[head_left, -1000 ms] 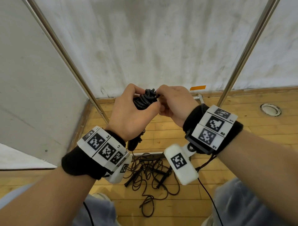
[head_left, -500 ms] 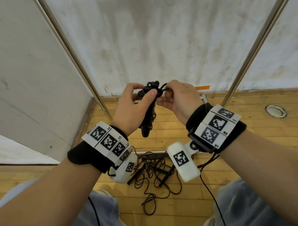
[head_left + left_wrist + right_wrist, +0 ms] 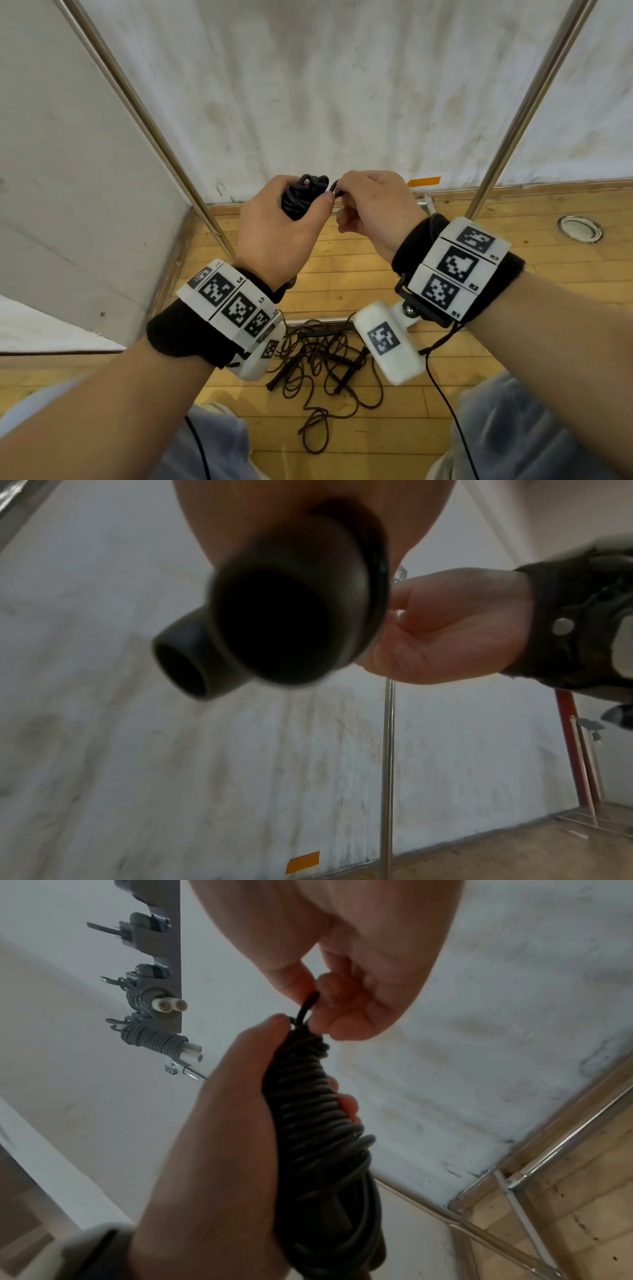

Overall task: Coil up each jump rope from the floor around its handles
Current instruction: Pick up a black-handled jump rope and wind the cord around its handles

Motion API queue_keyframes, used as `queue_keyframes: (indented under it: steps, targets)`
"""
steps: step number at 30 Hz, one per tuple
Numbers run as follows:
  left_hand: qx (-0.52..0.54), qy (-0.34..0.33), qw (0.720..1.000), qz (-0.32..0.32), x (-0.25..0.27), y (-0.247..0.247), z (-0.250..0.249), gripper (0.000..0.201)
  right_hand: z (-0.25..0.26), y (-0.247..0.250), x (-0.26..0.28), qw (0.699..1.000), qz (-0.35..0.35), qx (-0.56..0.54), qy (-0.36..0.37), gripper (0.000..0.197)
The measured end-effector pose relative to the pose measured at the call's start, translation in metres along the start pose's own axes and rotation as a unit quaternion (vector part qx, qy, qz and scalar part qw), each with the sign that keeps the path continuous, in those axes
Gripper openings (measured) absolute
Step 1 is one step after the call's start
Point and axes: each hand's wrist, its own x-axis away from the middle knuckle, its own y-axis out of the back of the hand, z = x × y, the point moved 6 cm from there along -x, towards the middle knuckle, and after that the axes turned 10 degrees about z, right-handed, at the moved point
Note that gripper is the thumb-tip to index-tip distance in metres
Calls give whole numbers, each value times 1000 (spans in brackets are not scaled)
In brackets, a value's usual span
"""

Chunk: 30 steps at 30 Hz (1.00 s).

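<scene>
My left hand (image 3: 277,226) grips a black jump rope bundle (image 3: 301,197), its cord wound tightly round the two handles (image 3: 315,1123). The handles' round butt ends (image 3: 284,626) fill the left wrist view. My right hand (image 3: 368,202) pinches a short loop of the cord's end (image 3: 308,1005) at the top of the bundle, between thumb and forefinger. Both hands are raised at chest height in front of the white wall. On the wooden floor below lies a tangle of loose dark jump ropes (image 3: 322,363) with their handles.
Two slanted metal poles (image 3: 150,130) (image 3: 524,113) frame the space. A rack (image 3: 154,969) on the wall holds several coiled grey ropes with white handles. An orange tape mark (image 3: 424,181) sits at the wall base, a round floor fitting (image 3: 580,229) at right.
The bundle has turned from slanted to nearly upright and sits deeper in my left hand. My right hand has shifted from the coil's side to pinching the cord end at the top.
</scene>
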Motion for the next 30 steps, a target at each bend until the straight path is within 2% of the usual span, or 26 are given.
queue_keyframes:
  steps: [5,9,13,17,20,24,26,28,30]
  targets:
    - [-14,-8,999,33,2,-5,-6,20,-7,5,-7,1000,-16,9,-10,30]
    - [-33,-38,997,57,7,-8,-11,24,-12,6,-11,1000,-17,14,-17,28]
    - [-38,-58,995,66,13,-9,-13,17,-13,6,-15,999,-19,28,-22,27]
    - [-36,-62,995,76,17,-11,-13,22,-14,4,-19,998,-23,51,-26,29]
    - [-21,-42,995,89,17,-12,-10,23,-18,1,-20,998,-27,53,-30,27]
    - [66,30,994,78,11,-5,5,25,-14,-1,-15,998,-39,49,-21,26]
    - [65,40,993,85,9,-3,9,24,-12,-5,-10,1000,-8,-2,-16,27]
    - [58,41,993,92,7,-3,10,26,-10,-10,-4,1000,29,-1,-12,25]
    - [52,37,993,101,7,-4,9,28,-7,-11,1,999,32,7,-10,22]
